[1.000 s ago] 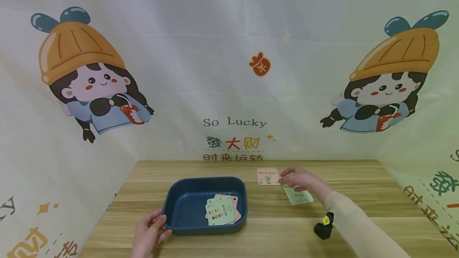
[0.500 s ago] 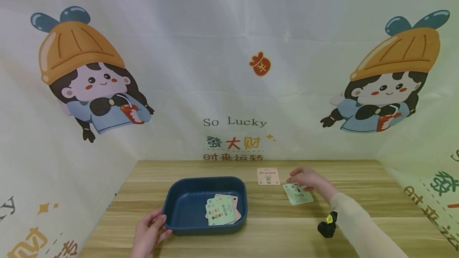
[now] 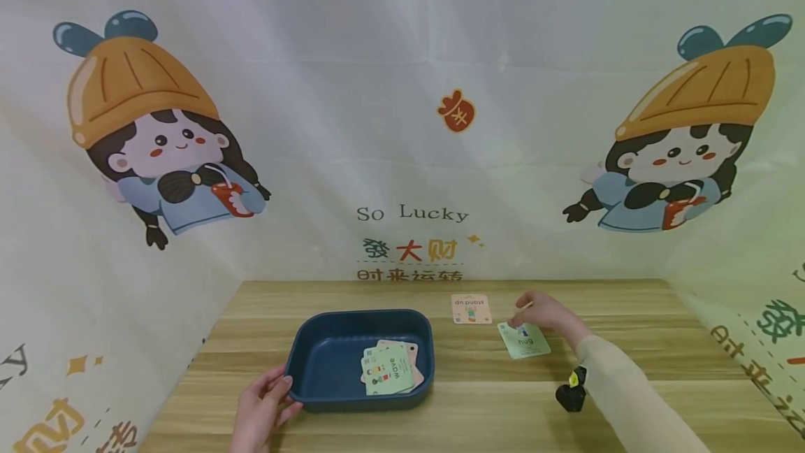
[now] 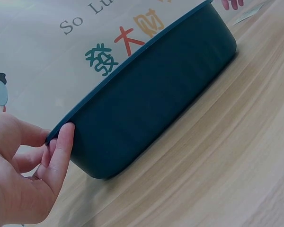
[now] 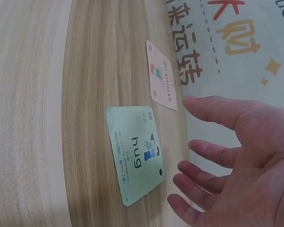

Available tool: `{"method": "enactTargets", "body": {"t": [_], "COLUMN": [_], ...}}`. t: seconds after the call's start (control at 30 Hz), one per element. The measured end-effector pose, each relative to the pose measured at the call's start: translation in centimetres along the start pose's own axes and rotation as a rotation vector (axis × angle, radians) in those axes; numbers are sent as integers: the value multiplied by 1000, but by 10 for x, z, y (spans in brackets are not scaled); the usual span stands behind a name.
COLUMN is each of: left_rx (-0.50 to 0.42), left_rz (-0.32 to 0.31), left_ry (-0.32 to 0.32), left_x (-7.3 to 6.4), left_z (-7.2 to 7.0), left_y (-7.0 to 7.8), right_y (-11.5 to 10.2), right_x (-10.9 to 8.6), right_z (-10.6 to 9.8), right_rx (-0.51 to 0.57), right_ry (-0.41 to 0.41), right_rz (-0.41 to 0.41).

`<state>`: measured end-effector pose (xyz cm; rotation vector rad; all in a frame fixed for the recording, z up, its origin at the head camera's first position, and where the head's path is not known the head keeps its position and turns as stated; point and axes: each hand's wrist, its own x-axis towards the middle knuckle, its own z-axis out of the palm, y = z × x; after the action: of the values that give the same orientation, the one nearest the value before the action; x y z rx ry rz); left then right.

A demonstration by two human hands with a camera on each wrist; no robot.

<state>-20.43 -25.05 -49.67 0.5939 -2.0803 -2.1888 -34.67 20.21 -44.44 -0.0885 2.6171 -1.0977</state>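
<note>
In the head view my left hand (image 3: 264,400) pinches the left front corner of a dark blue plastic box (image 3: 352,404), thumb and fingers on its rim. The left wrist view shows the same grip on the box (image 4: 151,90). Inside lie a few cards, a green "wave" card (image 3: 393,372) on top. My right hand (image 3: 544,311) hovers at the far edge of a green "hug" card (image 3: 527,344). Its fingers are spread and hold nothing in the right wrist view, the "hug" card (image 5: 135,151) lying beside them. A pink "stand up" card (image 3: 472,309) lies left of that hand.
The wooden table (image 3: 478,404) ends at a printed cloth backdrop (image 3: 522,229), which also rises at both sides. A black device with a yellow mark (image 3: 571,393) hangs at my right wrist, beside the cream sleeve (image 3: 629,390).
My right hand has shifted right, away from the "stand up" card, and its fingertips have come to the far edge of the "hug" card. My left hand and the box stay put.
</note>
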Motion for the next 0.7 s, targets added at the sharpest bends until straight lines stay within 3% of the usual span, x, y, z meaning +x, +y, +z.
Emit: {"method": "enactTargets", "body": {"t": [0.27,0.7], "left_rx": [1,2], "left_rz": [-9,1], "left_ry": [5,5], "left_x": [0,0], "left_z": [0,0], "left_y": [1,0], "right_y": [10,14], "right_x": [4,-2], "right_z": [2,6], "right_rx": [-183,-309], "right_ry": [-2,-56], "right_rz": [-48,-113]}}
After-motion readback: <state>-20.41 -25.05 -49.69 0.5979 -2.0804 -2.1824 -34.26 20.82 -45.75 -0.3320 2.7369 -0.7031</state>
